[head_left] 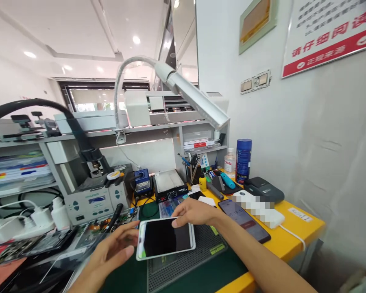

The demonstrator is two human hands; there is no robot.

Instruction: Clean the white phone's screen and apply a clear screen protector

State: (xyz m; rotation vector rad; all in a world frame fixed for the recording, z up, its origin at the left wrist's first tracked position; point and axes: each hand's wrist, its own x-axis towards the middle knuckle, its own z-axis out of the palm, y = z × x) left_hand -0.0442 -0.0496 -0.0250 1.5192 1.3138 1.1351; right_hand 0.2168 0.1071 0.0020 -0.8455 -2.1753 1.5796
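A small white-framed tablet with a dark screen is tilted above the grey perforated mat. My right hand grips its far right edge, thumb on the screen and the other fingers bent beyond the edge, partly hidden. Beside the tablet's left edge is my left hand, fingers apart and thumb clear of the frame. Whether its fingertips touch the edge, I cannot tell. A green strip shows at the screen's lower left corner.
Right of the mat lie a phone and a white power strip. Behind stand a soldering station, a black heating plate unit and a hot-air station. Circuit boards and phone parts crowd the left; a lamp arches overhead.
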